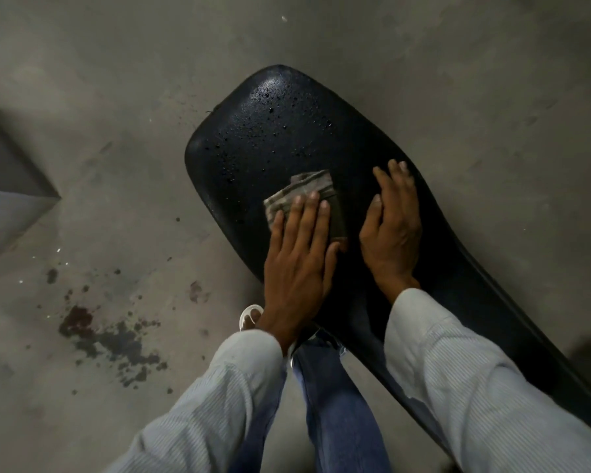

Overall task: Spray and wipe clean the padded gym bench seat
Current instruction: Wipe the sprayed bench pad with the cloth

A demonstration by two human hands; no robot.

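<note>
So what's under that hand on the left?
A folded grey cloth lies under the left hand, pressed flat on the wet black bench seat. The cloth's near part is covered by the hand.

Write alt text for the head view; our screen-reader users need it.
A person's left hand presses a folded cloth onto a black padded bench seat beaded with spray droplets, while the right hand rests flat beside it. Stained concrete floor surrounds the bench.

Far seat (270,131) half bare, droplets only; right hand (391,230) beside cloth (307,192).
</note>
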